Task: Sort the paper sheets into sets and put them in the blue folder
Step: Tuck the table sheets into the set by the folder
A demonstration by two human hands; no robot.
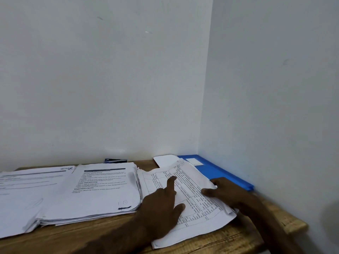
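The fingers (171, 182) of the left hand (161, 204) are loose. One finger sticks out straight and presses down on a sheet with a printed grid (194, 198). The thumb lies out to the side on the same sheet. This hand holds nothing.

The fingers of the right hand (227, 188) lie over the right edge of that sheet (I cannot tell if they pinch the paper or just rest on it).

The grid sheet lies slanted on the wooden desk (211, 241). Its far edge covers part of the blue folder (220, 171). The folder lies flat in the far right corner, against the wall, just behind the right hand. A blank white paper (166, 161) lies beside the folder, on its left.

Just left of the left hand is a thick pile of printed sheets (102, 189). More printed sheets (27, 189) lie further left. A small dark thing (115, 160) sits by the wall behind the pile.
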